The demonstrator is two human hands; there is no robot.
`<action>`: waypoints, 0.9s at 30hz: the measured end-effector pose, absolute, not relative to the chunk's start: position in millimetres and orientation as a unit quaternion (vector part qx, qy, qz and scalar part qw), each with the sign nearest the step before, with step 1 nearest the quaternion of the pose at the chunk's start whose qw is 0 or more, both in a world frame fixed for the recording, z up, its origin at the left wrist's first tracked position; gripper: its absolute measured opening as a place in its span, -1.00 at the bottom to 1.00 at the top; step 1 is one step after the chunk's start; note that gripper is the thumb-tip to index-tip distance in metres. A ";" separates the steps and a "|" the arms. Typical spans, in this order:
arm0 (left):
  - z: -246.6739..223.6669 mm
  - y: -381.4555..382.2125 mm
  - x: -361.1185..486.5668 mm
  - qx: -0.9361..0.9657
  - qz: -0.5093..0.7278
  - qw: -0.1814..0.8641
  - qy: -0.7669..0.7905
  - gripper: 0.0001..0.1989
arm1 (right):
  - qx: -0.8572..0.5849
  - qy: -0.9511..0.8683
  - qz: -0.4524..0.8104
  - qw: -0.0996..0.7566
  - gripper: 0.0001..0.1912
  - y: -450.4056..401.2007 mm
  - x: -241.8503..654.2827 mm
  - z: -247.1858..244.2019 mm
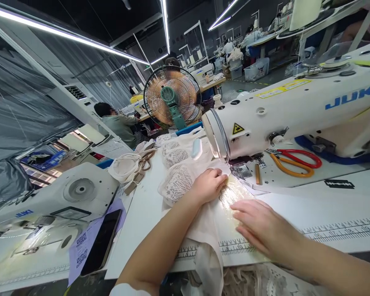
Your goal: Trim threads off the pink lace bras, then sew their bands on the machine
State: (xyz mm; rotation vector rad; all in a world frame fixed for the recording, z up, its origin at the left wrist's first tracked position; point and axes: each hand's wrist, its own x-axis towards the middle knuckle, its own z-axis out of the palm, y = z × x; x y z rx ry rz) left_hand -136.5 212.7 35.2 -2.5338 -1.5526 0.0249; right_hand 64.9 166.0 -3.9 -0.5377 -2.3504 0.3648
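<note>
While the left hand (208,186) lies curled by the glossy piece (233,191), grip unclear, the right hand (263,224), blurred, is open at its four o'clock, piece between. From left hand: lace cup (177,183) nine o'clock, machine (255,123) one, scissors (276,159) toward three.

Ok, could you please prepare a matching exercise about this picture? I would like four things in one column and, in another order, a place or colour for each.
Things:
1. Left hand
2. Right hand
3. Phone
4. Fan

Places and colours:
A. Black-screened, lying on a purple sheet
B. On pale fabric, close under the front end of the sewing machine
C. Green at the middle, standing beyond the worktable
D. Hiding part of the printed ruler

Right pairs: 1-B, 2-D, 3-A, 4-C.
</note>
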 end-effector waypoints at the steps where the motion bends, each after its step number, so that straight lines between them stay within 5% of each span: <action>1: 35.3 210.8 -136.6 -0.844 0.016 0.093 -0.528 -0.71 | -0.198 -0.908 0.154 0.335 -0.81 156.5 56.8 1.0; 8: 45.4 160.6 -159.3 -0.782 0.063 0.149 -0.602 -0.62 | -0.218 -0.952 0.201 0.081 -0.72 118.4 6.8 19.7; 14: 54.0 89.6 -180.4 -0.683 0.148 0.150 -0.699 -0.57 | -0.224 -0.952 0.209 0.018 -0.70 140.6 30.6 24.2; 19: 75.1 65.9 -178.7 -0.674 0.093 0.097 -0.727 -0.64 | -0.236 -0.948 0.213 0.020 -0.70 155.4 65.1 52.2; 24: 115.8 73.8 -176.7 -0.611 -0.159 -0.174 -0.755 -0.68 | -0.213 -0.949 0.231 0.028 -0.74 182.5 101.3 74.1; 27: 118.3 87.3 -180.1 -0.581 -0.150 -0.279 -0.750 -0.74 | -0.196 -0.964 0.180 0.004 -0.73 197.0 106.8 71.8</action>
